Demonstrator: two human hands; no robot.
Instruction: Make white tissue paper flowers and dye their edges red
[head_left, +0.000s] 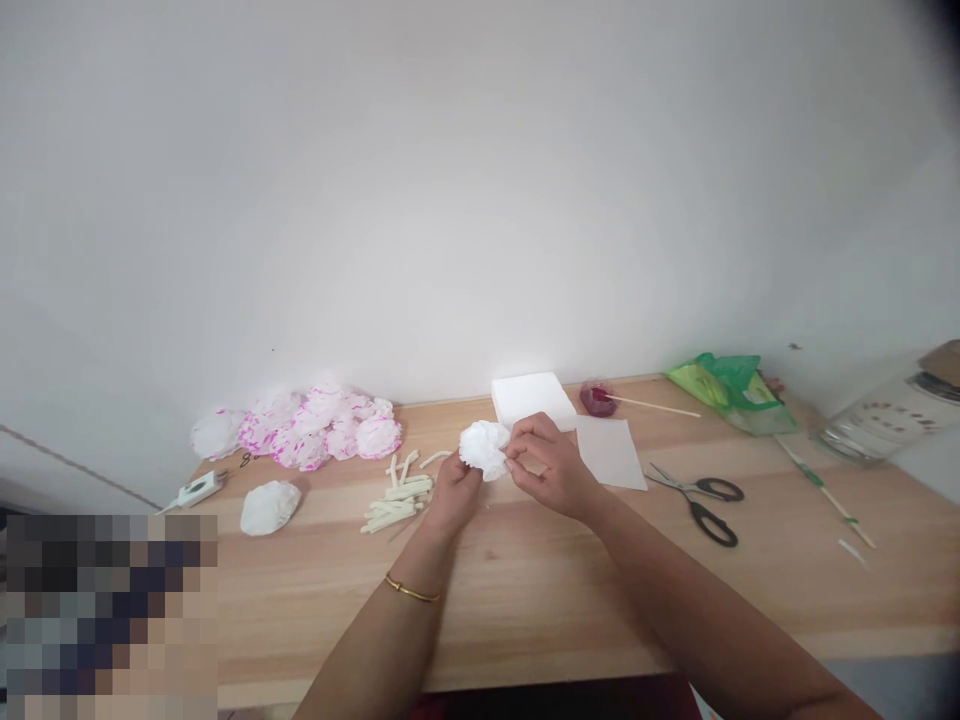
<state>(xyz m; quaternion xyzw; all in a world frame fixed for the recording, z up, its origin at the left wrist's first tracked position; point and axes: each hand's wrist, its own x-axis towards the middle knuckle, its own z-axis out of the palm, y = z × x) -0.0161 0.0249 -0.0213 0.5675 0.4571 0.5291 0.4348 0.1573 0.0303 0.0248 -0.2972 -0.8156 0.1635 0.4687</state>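
Note:
A white tissue-paper flower (482, 447) is held above the middle of the table. My left hand (454, 490) is closed around its base from the left and below. From the right, my right hand (546, 466) pinches the flower's edge between thumb and forefinger, the other fingers curled. Left of my left hand lies a small pile of pale green twisted strips (397, 502). Behind my right hand are a stack of white paper (531, 396) and a loose white sheet (615, 455).
Pink-edged paper flowers (304, 425) are heaped at the back left, with a white one (271, 507) in front. A power plug (199, 488) lies far left. Rightward are a dish of red liquid (598, 398) with a stick, scissors (697, 500), a green bag (739, 395) and a glass jar (877, 425).

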